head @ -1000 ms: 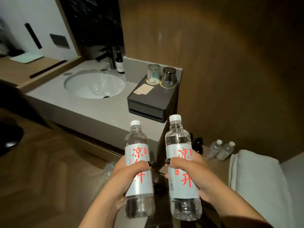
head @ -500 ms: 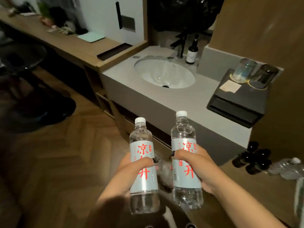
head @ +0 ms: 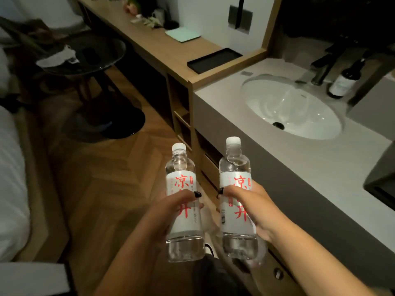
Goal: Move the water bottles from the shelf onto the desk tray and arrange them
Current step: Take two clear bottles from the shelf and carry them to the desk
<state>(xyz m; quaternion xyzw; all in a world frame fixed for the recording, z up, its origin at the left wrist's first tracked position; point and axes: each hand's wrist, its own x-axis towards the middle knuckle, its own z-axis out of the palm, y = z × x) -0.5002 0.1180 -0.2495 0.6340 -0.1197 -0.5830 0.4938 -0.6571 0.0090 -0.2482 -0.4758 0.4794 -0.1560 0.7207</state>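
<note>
Left hand (head: 164, 212) around one smooth cylindrical clear-plastic bottle (head: 184, 208); right hand (head: 254, 208) around another (head: 236, 201).

We're in a hotel room, by the look of it. A long wooden desk (head: 162, 50) runs along the wall with a black tray (head: 213, 59) on it, and right where it ends sits a grey vanity counter (head: 310, 167) with a white basin (head: 292, 107), a dark tap (head: 327, 65) and a pump bottle (head: 344, 82), all open to the room. On the left, the white edge of a bed (head: 10, 178); beyond it a round glass table (head: 89, 54). Herringbone wood floor (head: 96, 189) underfoot, low light throughout.
</note>
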